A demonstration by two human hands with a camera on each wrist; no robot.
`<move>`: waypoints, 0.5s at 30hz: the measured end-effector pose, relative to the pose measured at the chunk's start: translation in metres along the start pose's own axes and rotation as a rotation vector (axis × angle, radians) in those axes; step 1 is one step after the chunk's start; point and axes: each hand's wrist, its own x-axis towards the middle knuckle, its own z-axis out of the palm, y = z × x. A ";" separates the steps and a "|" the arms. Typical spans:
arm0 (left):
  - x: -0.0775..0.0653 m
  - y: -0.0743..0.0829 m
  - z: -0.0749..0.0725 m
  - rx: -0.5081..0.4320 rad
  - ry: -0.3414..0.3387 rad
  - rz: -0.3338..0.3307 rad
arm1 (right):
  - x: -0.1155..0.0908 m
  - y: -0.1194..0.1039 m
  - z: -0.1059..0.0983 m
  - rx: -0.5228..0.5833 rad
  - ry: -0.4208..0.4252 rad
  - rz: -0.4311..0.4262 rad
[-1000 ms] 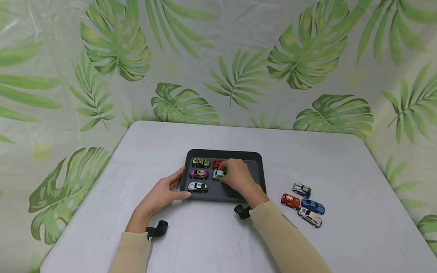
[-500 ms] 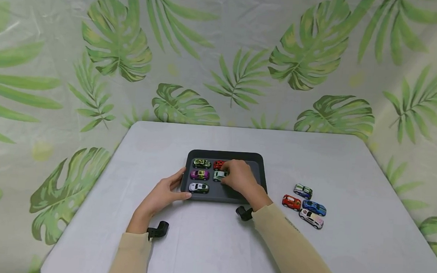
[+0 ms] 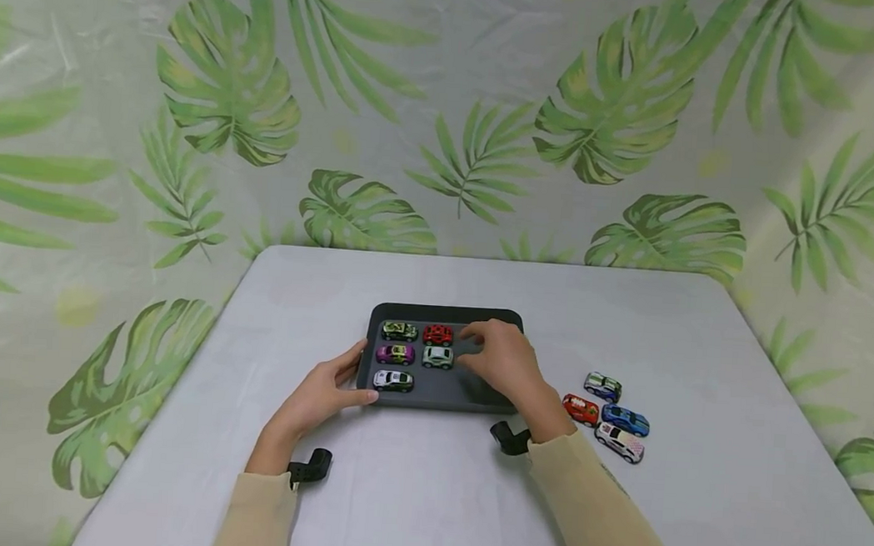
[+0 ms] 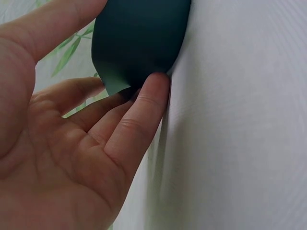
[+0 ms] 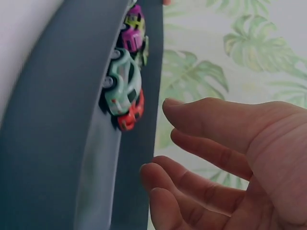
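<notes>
My left hand (image 3: 322, 397) holds the left end of a dark grey baking tray (image 3: 444, 404), thumb at the front rim and fingers along the side. In the left wrist view, fingertips press on the tray's outer wall (image 4: 144, 38). My right hand (image 3: 507, 359) hovers over the tray's right half, thumb and fingers parted with nothing between them. Just left of its fingertips stands a mint-green toy car (image 3: 438, 357), behind it a red toy car (image 3: 437, 334). The left column has a camouflage-patterned car (image 3: 399, 331), a purple car (image 3: 395, 354) and a white car (image 3: 393, 380).
Right of the tray, on the white-covered table (image 3: 408, 497), a loose group holds a green-and-white car (image 3: 603, 387), a red car (image 3: 581, 409), a blue car (image 3: 626, 419) and a white-and-pink car (image 3: 619, 442). A leaf-patterned curtain (image 3: 483, 125) hangs behind the table.
My right hand has let go of the mint-green car and drawn back to the right, its fingers spreading. The car stays in the tray. My left hand keeps its place.
</notes>
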 end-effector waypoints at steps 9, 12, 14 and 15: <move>0.002 0.001 -0.002 0.003 -0.003 0.011 | -0.014 0.012 -0.021 0.043 0.012 -0.004; 0.003 -0.002 -0.002 0.005 -0.006 0.012 | -0.020 0.017 -0.026 0.045 0.014 0.008; 0.003 -0.003 -0.002 0.005 -0.003 0.001 | -0.024 0.020 -0.028 0.042 0.017 0.015; 0.002 -0.003 -0.001 0.005 -0.004 -0.005 | -0.026 0.022 -0.029 0.039 0.019 0.019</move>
